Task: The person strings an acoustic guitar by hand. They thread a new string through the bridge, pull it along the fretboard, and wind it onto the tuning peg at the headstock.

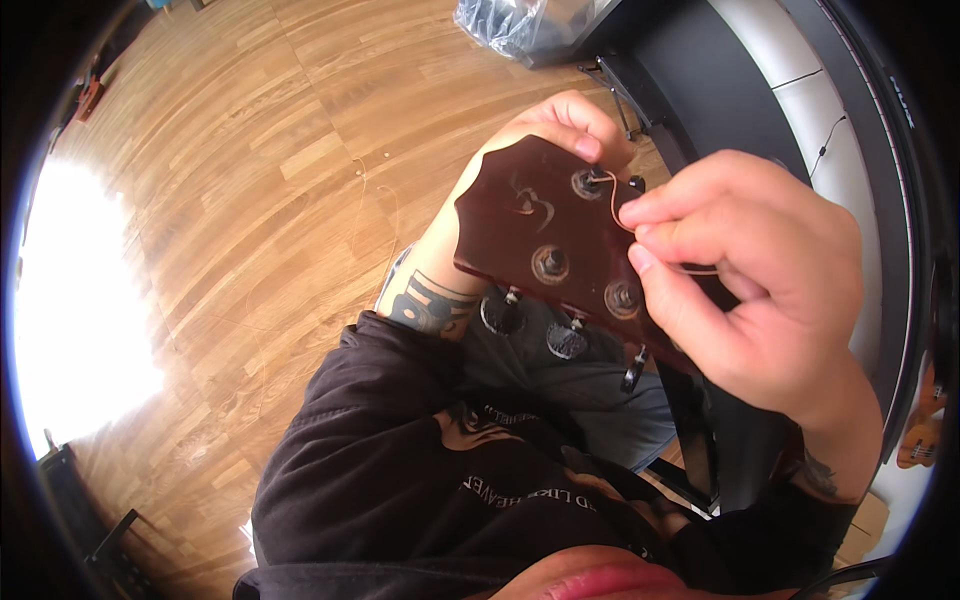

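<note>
A dark reddish-brown guitar headstock (510, 205) is tilted in front of me, with tuning posts on its face and black tuner knobs (567, 341) along its near edge. My left hand (572, 122) reaches behind it and curls at its far edge; the headstock hides part of the fingers. A thin copper-coloured guitar string (615, 205) bends from the far tuning post (590, 182) into my right hand (750, 260). That hand pinches the string between thumb and fingertips, above the headstock. Two other tuning posts, one a bare-looking post (550, 262), show nearer to me.
Loose curled string (362, 172) lies on the wooden floor (250, 150) at left. A clear plastic bag (505, 25) stands at the far side. Large black furniture (700, 75) rises at right, near my right hand. A small ukulele-shaped instrument (918, 443) is at the right rim.
</note>
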The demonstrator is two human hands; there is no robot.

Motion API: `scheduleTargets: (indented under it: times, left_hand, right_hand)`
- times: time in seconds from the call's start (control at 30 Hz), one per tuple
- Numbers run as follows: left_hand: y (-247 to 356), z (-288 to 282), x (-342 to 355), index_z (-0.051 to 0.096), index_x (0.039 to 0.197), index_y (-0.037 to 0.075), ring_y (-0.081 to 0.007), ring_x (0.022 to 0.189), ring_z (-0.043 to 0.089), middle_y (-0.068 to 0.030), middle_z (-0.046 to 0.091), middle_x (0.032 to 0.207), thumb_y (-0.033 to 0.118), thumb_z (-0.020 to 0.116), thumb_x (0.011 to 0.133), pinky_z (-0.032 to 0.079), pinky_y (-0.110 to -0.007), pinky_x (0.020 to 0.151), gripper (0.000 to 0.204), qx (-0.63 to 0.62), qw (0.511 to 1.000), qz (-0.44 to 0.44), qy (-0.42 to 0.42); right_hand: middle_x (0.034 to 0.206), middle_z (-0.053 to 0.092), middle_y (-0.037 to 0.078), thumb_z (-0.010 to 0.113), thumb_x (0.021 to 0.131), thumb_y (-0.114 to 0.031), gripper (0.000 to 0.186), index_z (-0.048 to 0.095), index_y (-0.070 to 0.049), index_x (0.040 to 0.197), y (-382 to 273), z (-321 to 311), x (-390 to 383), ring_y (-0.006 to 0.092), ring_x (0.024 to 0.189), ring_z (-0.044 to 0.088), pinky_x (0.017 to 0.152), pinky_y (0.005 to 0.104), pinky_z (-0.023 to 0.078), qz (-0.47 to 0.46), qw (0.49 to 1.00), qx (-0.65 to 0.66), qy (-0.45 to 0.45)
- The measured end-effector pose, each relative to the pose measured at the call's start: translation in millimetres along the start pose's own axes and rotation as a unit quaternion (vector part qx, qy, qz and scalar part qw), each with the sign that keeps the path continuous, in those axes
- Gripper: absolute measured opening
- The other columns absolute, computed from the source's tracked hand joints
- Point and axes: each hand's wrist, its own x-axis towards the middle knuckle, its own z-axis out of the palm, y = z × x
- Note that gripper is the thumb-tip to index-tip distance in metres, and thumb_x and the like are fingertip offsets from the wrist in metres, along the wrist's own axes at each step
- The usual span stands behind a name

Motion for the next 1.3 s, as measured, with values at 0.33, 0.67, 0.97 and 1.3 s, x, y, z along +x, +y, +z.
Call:
scheduleTargets:
  times: [0.33,0.67,0.97,1.3]
  left_hand:
    - [-16,9,1,0.064,0.103,0.003,-0.0147,0.093,0.067,-0.0071,0.066,0.103,0.024,0.073,0.101,0.058,-0.028,0.081,0.023,0.011,0.987,0.163,0.005]
    - [-4,8,-11,0.063,0.109,-0.002,-0.0194,0.089,0.071,-0.0127,0.069,0.101,0.028,0.07,0.102,0.059,-0.03,0.078,0.031,0.078,0.988,0.119,0.066]
    - [-3,3,-11,0.063,0.105,-0.003,-0.0236,0.091,0.073,-0.0167,0.069,0.103,0.03,0.074,0.097,0.062,-0.033,0.08,0.036,0.105,0.984,0.13,0.055]
    - [3,0,6,0.064,0.101,0.0,-0.0234,0.093,0.073,-0.0168,0.069,0.103,0.028,0.076,0.094,0.06,-0.03,0.077,0.031,0.02,0.994,0.097,-0.05]
  right_hand:
    - [0.1,0.073,0.016,0.069,0.08,0.019,0.015,0.067,0.005,0.086,0,5,-5,0.0041,0.065,0.056,0.053,0.0185,0.039,0.025,0.999,0.012,0.017]
    - [0.1,0.075,0.014,0.071,0.08,0.016,0.014,0.068,0.004,0.086,5,3,-2,0.0024,0.058,0.051,0.049,0.0189,0.034,-0.01,1.0,-0.01,0.001]
    - [0.1,0.076,0.015,0.07,0.079,0.016,0.014,0.069,0.004,0.087,6,1,-3,0.0042,0.059,0.054,0.051,0.0192,0.037,-0.021,1.0,-0.012,-0.004]
    - [0.1,0.076,0.016,0.07,0.079,0.016,0.014,0.069,0.005,0.088,5,4,-1,0.0061,0.061,0.058,0.052,0.0196,0.04,-0.033,0.999,-0.014,-0.012]
